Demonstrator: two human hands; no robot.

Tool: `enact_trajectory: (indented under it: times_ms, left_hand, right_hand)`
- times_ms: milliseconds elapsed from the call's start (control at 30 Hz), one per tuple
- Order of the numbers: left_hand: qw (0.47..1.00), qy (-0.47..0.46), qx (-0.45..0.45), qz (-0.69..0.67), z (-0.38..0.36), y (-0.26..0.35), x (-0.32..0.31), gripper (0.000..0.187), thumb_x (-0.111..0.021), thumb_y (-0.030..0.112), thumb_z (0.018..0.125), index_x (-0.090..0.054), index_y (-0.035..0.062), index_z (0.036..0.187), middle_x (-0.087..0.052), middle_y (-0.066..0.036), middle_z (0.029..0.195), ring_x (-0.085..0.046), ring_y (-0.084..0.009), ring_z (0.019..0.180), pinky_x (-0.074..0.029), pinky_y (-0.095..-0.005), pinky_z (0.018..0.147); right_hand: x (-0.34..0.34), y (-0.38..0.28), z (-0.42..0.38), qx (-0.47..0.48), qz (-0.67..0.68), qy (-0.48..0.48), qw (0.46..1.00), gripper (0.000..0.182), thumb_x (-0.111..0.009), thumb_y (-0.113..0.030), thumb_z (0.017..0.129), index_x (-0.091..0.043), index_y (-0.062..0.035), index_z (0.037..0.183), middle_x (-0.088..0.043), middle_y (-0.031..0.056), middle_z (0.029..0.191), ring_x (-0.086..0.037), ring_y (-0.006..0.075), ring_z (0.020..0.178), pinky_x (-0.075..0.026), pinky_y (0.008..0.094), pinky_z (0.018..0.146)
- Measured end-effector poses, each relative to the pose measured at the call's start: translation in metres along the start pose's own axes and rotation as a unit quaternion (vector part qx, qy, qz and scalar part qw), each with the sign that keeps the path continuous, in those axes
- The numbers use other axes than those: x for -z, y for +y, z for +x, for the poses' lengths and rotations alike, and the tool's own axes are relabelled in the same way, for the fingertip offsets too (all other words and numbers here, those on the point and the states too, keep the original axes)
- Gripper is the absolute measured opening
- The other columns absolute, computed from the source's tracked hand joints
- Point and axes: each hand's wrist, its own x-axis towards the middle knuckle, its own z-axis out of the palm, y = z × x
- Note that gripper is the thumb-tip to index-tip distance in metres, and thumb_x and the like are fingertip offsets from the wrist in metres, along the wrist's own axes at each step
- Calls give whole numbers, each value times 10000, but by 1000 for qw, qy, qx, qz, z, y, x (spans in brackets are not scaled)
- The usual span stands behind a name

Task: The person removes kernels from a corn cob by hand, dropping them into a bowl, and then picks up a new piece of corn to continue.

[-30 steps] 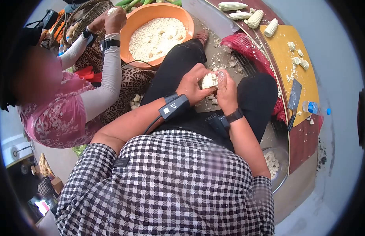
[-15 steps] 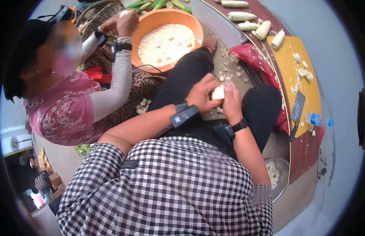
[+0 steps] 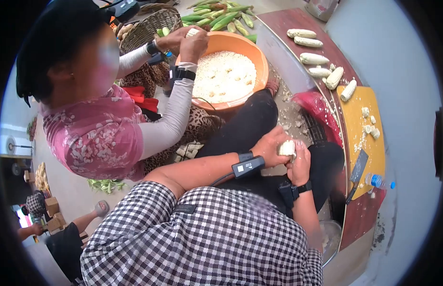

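My left hand (image 3: 271, 146) is closed around a short piece of white corn cob (image 3: 286, 148), held over the gap between my knees. From the other side, my right hand (image 3: 299, 164) grips the same piece, its thumb pressing along the kernels. Part of the cob is covered by my fingers. Beyond my left knee stands an orange basin (image 3: 263, 66) holding many loose white kernels (image 3: 225, 76). A co-worker in a pink flowered top (image 3: 95, 128) sits to my left, both hands around another piece of corn (image 3: 192, 33) above the basin rim.
Several whole peeled cobs (image 3: 314, 58) lie on the red board to my right. A yellow cutting board (image 3: 369, 107) bears cob pieces, a cleaver (image 3: 358, 167) and a plastic bottle (image 3: 380, 181). Ears in green husks (image 3: 221, 18) and a wicker basket (image 3: 152, 28) are at the back.
The camera view has shifted, so most things sit further right or lower. Both my hands still hold the corn piece. Another person's legs and arm now show at the lower left.
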Motion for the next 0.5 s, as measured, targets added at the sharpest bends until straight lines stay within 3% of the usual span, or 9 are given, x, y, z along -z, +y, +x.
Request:
enact_trajectory:
  times_ms: [67, 200, 233, 300, 333, 433, 500]
  left_hand:
    - [1000, -8, -13, -26, 1, 0, 5, 398, -754, 110, 670, -619, 27, 1035, -498, -92, 912, -564, -219, 814, -469, -301, 695]
    - [990, -30, 22, -136, 2, -2, 16, 349, -733, 88, 723, -615, 29, 1047, -510, -61, 939, -564, -155, 866, -481, -281, 720]
    - [974, -52, 75, -206, 3, 6, 24, 330, -711, 70, 764, -605, 32, 1074, -506, -39, 953, -552, -114, 884, -479, -266, 743]
    - [970, -23, 70, -231, 4, -3, 30, 326, -703, 66, 778, -598, 30, 1085, -516, -24, 955, -546, -97, 877, -471, -254, 757]
    - [968, -10, 67, -243, 5, -6, 32, 324, -699, 65, 786, -595, 29, 1091, -520, -16, 956, -543, -89, 874, -466, -248, 764]
    - [928, 5, 196, -315, 6, -6, 41, 311, -691, 72, 800, -595, 29, 1092, -545, 1, 942, -540, -78, 872, -455, -238, 786]
    - [927, 20, 204, -314, 8, -6, 43, 313, -691, 82, 803, -594, 33, 1097, -560, 5, 929, -541, -77, 878, -452, -236, 797]
  right_hand:
    - [1, 3, 1, -32, 16, 32, 999, 219, -413, -204, 980, -552, -35, 994, -581, 26, 846, -554, 66, 673, -411, 188, 463]
    - [-13, -23, -3, -138, 93, 7, 986, 220, -435, -228, 967, -542, -38, 997, -571, 18, 801, -511, 53, 569, -338, 164, 399]
    - [-6, -28, 0, -166, 128, -32, 977, 186, -468, -226, 949, -532, -56, 988, -537, 24, 787, -467, 59, 566, -305, 152, 403]
    - [-3, -39, 10, -190, 182, -51, 964, 159, -486, -214, 937, -525, -67, 982, -516, 35, 794, -450, 71, 581, -302, 154, 406]
    - [-3, -46, 15, -201, 209, -59, 955, 146, -495, -208, 932, -522, -72, 979, -505, 40, 797, -442, 78, 588, -300, 155, 408]
    - [-12, -73, 38, -191, 211, -75, 956, 111, -479, -164, 934, -507, -70, 988, -504, 62, 831, -465, 111, 632, -325, 167, 424]
    - [-29, -89, 61, -165, 176, -91, 966, 123, -458, -150, 949, -502, -53, 1011, -524, 76, 860, -498, 130, 694, -363, 182, 468]
